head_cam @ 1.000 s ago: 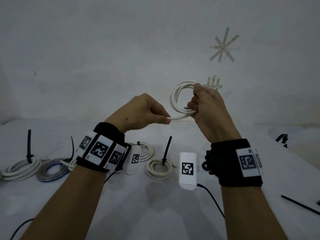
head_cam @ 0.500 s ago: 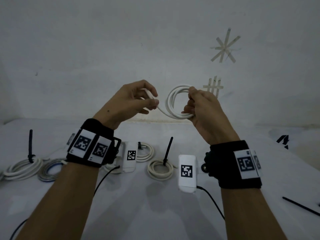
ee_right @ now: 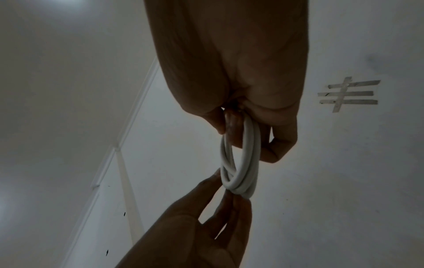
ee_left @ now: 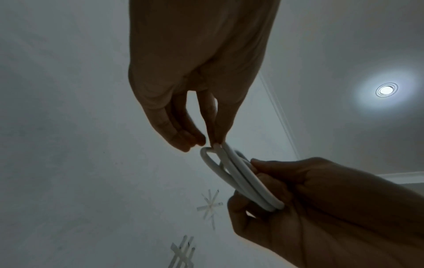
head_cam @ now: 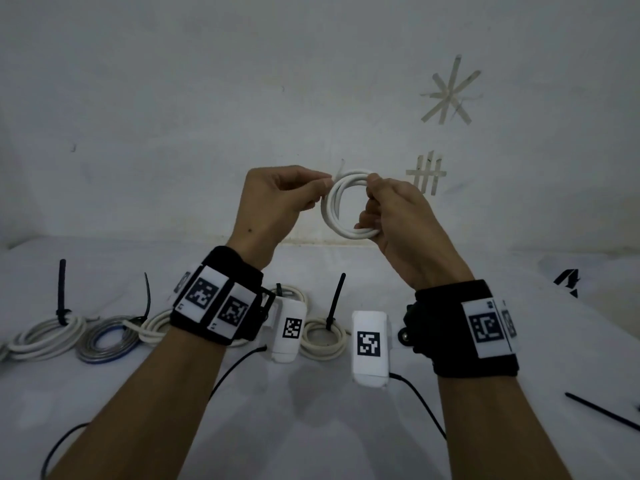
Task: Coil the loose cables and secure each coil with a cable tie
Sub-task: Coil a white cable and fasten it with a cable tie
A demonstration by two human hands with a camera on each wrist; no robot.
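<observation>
Both hands are raised above the worktop (head_cam: pixel 311 427), a pale matte surface, with a white cable coil (head_cam: pixel 341 206) held between them in front of the wall. The coil is smooth, round-section cable wound into about 3 loops forming an upright ring. The right hand (head_cam: pixel 405 220) grips the ring's right side, fingers curled through the opening and thumb on top. The left hand (head_cam: pixel 277 202) pinches the cable at the ring's upper left between thumb and fingertips (ee_left: pixel 215 137), the other fingers loosely curled.

Along the worktop's far edge lie finished coils, each cinched with a stiff black cable tie standing upright: a white coil (head_cam: pixel 45 337) near the left edge, a flat grey-and-blue coil (head_cam: pixel 107 341) beside it, and a cream coil (head_cam: pixel 323 337) near the middle. A loose black cable tie (head_cam: pixel 602 410) lies flat near the right edge. On the wall, strips of pale tape form an asterisk (head_cam: pixel 450 93) and a hash grid (head_cam: pixel 427 173).
</observation>
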